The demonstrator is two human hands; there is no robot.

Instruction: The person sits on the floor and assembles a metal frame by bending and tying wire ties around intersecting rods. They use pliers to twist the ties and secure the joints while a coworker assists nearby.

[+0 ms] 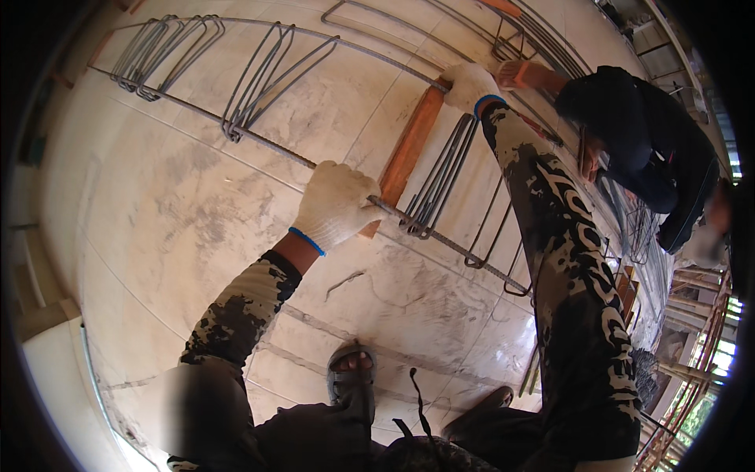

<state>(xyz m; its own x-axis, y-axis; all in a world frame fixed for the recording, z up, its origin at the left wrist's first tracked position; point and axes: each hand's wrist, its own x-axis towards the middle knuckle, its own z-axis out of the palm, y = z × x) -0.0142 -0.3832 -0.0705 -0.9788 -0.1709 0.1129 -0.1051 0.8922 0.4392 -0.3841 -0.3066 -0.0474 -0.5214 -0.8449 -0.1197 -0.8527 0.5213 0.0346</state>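
My left hand [338,203], in a white knit glove with a blue cuff edge, is closed around the near ribbed steel rebar [271,146]. Farther off and to the right, my right hand [470,86], gloved alike, is wrapped round the far rebar [385,55] where it passes the end of an orange-brown wooden bar [413,141]. That bar lies crosswise under both rebars, between my hands. Bent steel stirrups hang on the rebars: a bunch [442,177] just right of the wood, a few [259,86] to the left, and several more [169,59] at the far left.
A person in dark clothing [621,110] crouches at the right, with bare hands near other rebars [543,35]. Smudged pale tiles [189,181] make up the floor. My sandalled foot [351,370] stands near the lower middle. A bamboo structure [700,315] rises at the right edge.
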